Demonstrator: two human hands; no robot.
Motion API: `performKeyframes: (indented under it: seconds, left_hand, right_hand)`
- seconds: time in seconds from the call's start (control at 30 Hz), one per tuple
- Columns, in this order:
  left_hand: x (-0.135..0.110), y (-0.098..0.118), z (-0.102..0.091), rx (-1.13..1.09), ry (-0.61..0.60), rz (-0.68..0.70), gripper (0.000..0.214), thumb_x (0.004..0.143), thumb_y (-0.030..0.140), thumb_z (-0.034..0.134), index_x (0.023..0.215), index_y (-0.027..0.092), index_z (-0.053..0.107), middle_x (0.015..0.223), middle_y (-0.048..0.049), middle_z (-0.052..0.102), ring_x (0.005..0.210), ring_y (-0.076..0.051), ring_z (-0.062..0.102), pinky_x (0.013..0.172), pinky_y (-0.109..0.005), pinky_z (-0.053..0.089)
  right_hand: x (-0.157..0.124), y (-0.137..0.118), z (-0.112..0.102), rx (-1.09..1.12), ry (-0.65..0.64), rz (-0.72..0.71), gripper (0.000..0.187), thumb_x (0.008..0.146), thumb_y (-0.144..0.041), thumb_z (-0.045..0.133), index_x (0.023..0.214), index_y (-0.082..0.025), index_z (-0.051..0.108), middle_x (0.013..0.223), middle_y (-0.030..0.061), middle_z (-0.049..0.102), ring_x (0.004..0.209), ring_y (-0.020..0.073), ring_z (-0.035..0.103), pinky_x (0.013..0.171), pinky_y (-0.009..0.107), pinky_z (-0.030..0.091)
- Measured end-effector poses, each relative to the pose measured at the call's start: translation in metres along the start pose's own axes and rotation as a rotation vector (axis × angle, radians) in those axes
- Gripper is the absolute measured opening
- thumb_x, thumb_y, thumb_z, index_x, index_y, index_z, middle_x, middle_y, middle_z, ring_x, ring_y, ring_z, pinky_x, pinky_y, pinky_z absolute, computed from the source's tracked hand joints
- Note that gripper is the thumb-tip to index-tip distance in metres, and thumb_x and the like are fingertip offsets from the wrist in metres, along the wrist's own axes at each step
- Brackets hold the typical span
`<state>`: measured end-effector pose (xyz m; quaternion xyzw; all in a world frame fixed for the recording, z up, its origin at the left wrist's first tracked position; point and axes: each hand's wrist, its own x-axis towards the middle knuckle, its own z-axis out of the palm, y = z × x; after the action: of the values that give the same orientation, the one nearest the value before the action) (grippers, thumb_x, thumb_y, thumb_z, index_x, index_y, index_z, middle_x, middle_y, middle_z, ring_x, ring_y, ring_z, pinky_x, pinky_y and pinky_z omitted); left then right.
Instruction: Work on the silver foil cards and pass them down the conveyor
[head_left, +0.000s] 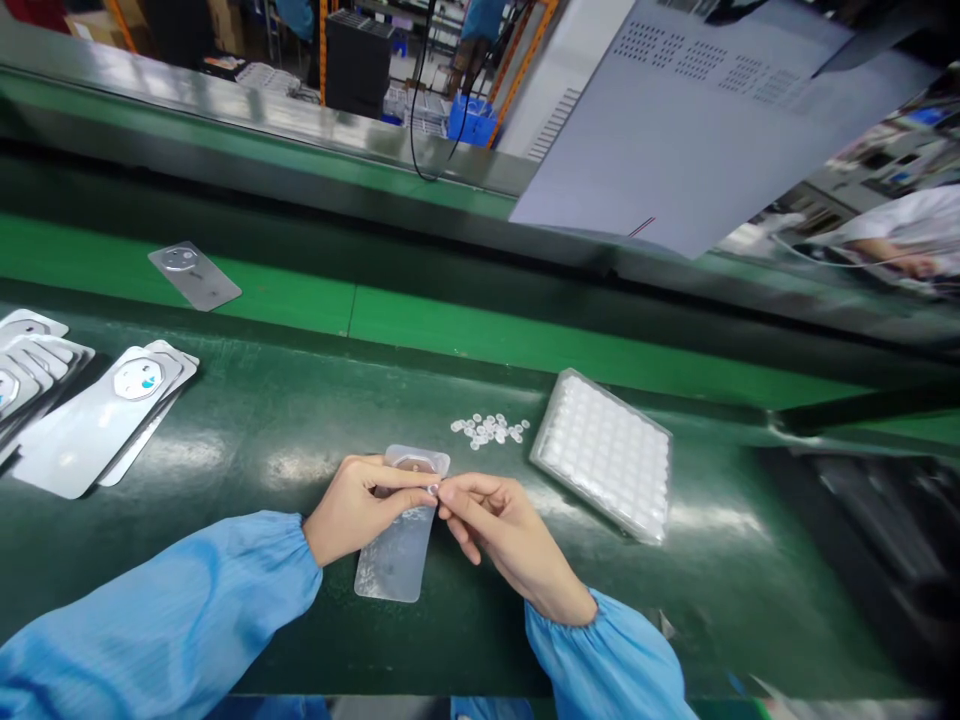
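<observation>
My left hand (pixel 367 508) and my right hand (pixel 506 535) meet fingertip to fingertip over a phone back cover (pixel 391 565). Between them is a small clear ring (pixel 433 490), pinched by thumb and forefinger on both sides. The remaining fingers of my right hand curl loosely below it. The translucent cover lies flat on the table, its camera cutout (pixel 416 466) at the far end partly hidden by my left hand. Just beyond my hands, several loose small clear rings (pixel 491 430) lie scattered in a patch.
On the right sits a clear tray (pixel 541 450) filled with white rounded pieces. Stacked phone back covers (pixel 82 435) lie at the left, and a single cover (pixel 196 277) rests on the green strip behind. A grey panel (pixel 637 150) hangs above. Another person's sleeve (pixel 911 225) shows far right.
</observation>
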<state>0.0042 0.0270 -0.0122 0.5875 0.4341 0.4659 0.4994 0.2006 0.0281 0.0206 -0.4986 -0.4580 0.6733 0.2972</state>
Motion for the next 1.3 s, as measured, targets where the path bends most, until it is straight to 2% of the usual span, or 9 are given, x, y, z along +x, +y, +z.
performKeyframes:
  seconds: [0.17,0.33,0.47,0.77,0.83,0.93,1.03,1.17,1.3]
  left_hand:
    - [0.0,0.001,0.0,0.034,-0.035,-0.025,0.017,0.087,0.034,0.08,0.102,0.027,0.084,0.092,-0.0054,0.082,0.079,-0.024,0.074,0.071,-0.033,0.056]
    - [0.0,0.006,-0.002,0.032,-0.051,-0.071,0.052,0.08,0.031,0.086,0.13,0.026,0.073,0.119,-0.0064,0.078,0.106,-0.028,0.073,0.096,-0.037,0.057]
    - [0.0,0.008,-0.002,0.021,-0.061,-0.089,0.055,0.083,0.032,0.082,0.136,0.026,0.068,0.117,-0.0057,0.078,0.1,-0.026,0.074,0.089,-0.034,0.058]
    - [-0.002,0.006,-0.001,-0.066,-0.092,-0.136,0.056,0.087,0.03,0.077,0.141,0.024,0.063,0.112,-0.0073,0.076,0.093,-0.024,0.071,0.079,-0.031,0.057]
    - [-0.002,0.006,-0.001,-0.148,-0.111,-0.16,0.067,0.087,0.029,0.076,0.15,0.024,0.053,0.103,-0.0076,0.076,0.082,-0.021,0.07,0.071,-0.029,0.055]
    - [-0.004,0.009,-0.001,-0.306,-0.129,-0.219,0.092,0.089,0.029,0.076,0.165,0.028,0.023,0.083,-0.0031,0.072,0.064,-0.015,0.061,0.057,-0.025,0.045]
    - [-0.003,0.013,-0.001,-0.426,-0.092,-0.264,0.109,0.088,0.031,0.08,0.167,0.028,0.004,0.073,0.0012,0.067,0.058,-0.013,0.054,0.055,-0.023,0.04]
    - [0.003,0.015,-0.002,-0.506,-0.03,-0.31,0.106,0.082,0.034,0.085,0.165,0.021,0.019,0.081,-0.001,0.069,0.067,-0.012,0.059,0.063,-0.023,0.047]
    - [0.01,0.009,-0.001,-0.548,0.021,-0.357,0.09,0.078,0.032,0.086,0.152,0.012,0.04,0.084,-0.0032,0.071,0.066,-0.012,0.061,0.062,-0.023,0.049]
  right_hand:
    - [-0.004,-0.008,0.0,-0.178,0.06,-0.056,0.049,0.078,-0.062,0.081,0.079,-0.014,0.073,0.055,0.0005,0.06,0.041,0.0077,0.047,0.038,0.019,0.039]
    - [-0.006,-0.013,0.005,-0.308,0.144,-0.159,0.049,0.083,-0.065,0.074,0.08,-0.015,0.074,0.053,0.0002,0.059,0.042,0.0094,0.047,0.041,0.022,0.041]
    - [-0.004,-0.009,0.009,-0.364,0.162,-0.21,0.047,0.086,-0.062,0.072,0.078,-0.016,0.075,0.061,0.0048,0.067,0.051,0.0135,0.057,0.048,0.025,0.047]
    - [-0.002,-0.005,0.016,-0.38,0.206,-0.227,0.044,0.087,-0.059,0.071,0.079,-0.016,0.075,0.068,0.0079,0.073,0.054,0.0155,0.062,0.052,0.027,0.051]
    - [-0.001,-0.004,0.016,-0.383,0.216,-0.229,0.044,0.087,-0.06,0.071,0.077,-0.017,0.074,0.066,0.0071,0.072,0.054,0.0158,0.062,0.052,0.027,0.051]
    - [-0.001,-0.005,0.013,-0.396,0.219,-0.216,0.046,0.085,-0.061,0.073,0.071,-0.018,0.069,0.057,0.0045,0.067,0.051,0.0151,0.059,0.05,0.026,0.048]
    - [0.003,-0.008,0.006,-0.37,0.2,-0.178,0.05,0.079,-0.061,0.08,0.062,-0.02,0.058,0.05,0.0012,0.061,0.046,0.0125,0.055,0.046,0.023,0.044]
    - [0.014,-0.009,0.0,-0.241,0.157,-0.125,0.056,0.069,-0.065,0.086,0.067,-0.02,0.052,0.052,-0.0025,0.059,0.044,0.0109,0.055,0.041,0.02,0.042]
    - [0.018,0.003,0.008,-0.122,0.035,-0.074,0.059,0.074,-0.076,0.075,0.075,-0.019,0.059,0.057,-0.0004,0.063,0.049,0.0137,0.061,0.041,0.021,0.048]
